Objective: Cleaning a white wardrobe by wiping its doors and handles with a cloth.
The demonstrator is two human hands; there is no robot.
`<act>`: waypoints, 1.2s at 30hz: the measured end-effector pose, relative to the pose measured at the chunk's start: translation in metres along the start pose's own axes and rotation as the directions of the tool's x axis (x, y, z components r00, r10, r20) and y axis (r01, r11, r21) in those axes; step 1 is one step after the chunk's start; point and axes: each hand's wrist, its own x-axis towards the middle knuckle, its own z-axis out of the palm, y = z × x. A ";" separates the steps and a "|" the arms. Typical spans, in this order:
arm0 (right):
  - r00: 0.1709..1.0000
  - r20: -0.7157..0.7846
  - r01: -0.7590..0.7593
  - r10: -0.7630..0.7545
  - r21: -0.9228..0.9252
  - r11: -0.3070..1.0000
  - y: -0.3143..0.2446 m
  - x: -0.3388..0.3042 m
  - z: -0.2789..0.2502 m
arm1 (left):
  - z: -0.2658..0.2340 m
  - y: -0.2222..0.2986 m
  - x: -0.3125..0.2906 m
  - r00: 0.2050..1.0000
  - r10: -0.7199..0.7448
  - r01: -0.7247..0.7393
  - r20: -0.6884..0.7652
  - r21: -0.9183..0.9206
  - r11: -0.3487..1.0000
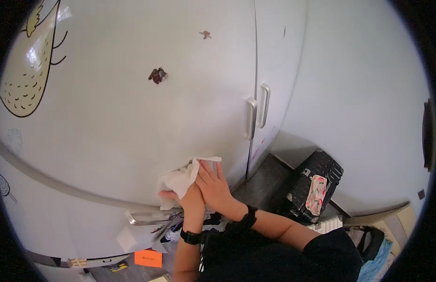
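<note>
A white cloth, bunched and folded, is against the white cabinet door low in the middle of the view. My left hand is partly under it, with one finger sticking out at the left; most of its fingers are hidden by the cloth. Against the left hand and the cloth's right part lies my right hand, its fingers stretched out and slightly apart. Both wrists wear black bands and sit close together.
Metal handles flank the door gap at the right. A dark suitcase carrying a floral case stands in the corner. Below left are a drawer handle, an orange box and a brown sticker remnant higher up.
</note>
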 end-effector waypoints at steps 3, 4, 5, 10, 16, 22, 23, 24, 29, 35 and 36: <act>0.994 0.009 -0.108 0.108 0.009 0.994 0.013 0.000 0.003 | 0.012 0.010 0.005 0.994 0.002 0.002 -0.111 0.041 0.999; 0.993 -0.015 -0.120 0.120 0.025 0.992 0.016 0.002 0.001 | 0.015 0.012 0.005 0.994 0.038 -0.030 -0.100 0.076 0.997; 0.990 -0.039 -0.135 0.136 0.039 0.990 0.019 0.002 -0.001 | 0.015 0.015 0.005 0.993 0.077 -0.067 -0.088 0.108 0.992; 0.978 -0.047 -0.199 0.204 0.089 0.976 0.014 -0.001 0.001 | 0.014 0.013 0.002 0.980 0.078 -0.097 -0.185 -0.094 0.991; 0.971 -0.064 -0.214 0.232 0.210 0.954 -0.009 0.000 0.005 | 0.006 -0.012 -0.007 0.963 0.182 -0.187 -0.200 -0.009 0.982; 0.980 -0.015 -0.193 0.200 0.210 0.959 -0.030 -0.008 0.022 | 0.010 -0.035 -0.026 0.971 0.134 -0.163 -0.198 -0.138 0.977; 0.982 0.007 -0.185 0.188 0.211 0.960 -0.034 -0.011 0.026 | 0.011 -0.039 -0.031 0.983 0.110 -0.132 -0.148 -0.146 0.981; 0.981 0.007 -0.190 0.193 0.208 0.960 -0.037 -0.013 0.028 | 0.012 -0.042 -0.035 0.991 0.087 -0.101 -0.098 -0.151 0.983; 0.986 0.017 -0.168 0.167 0.171 0.971 -0.044 -0.018 0.035 | 0.021 -0.051 -0.047 0.991 0.110 -0.116 -0.076 -0.074 0.991; 0.983 -0.003 -0.180 0.183 0.141 0.973 -0.048 -0.019 0.036 | 0.018 -0.052 -0.046 0.994 0.112 -0.113 -0.019 -0.146 0.983; 0.982 -0.008 -0.185 0.188 0.136 0.973 -0.048 -0.020 0.037 | 0.018 -0.052 -0.047 0.993 0.118 -0.120 -0.021 -0.149 0.982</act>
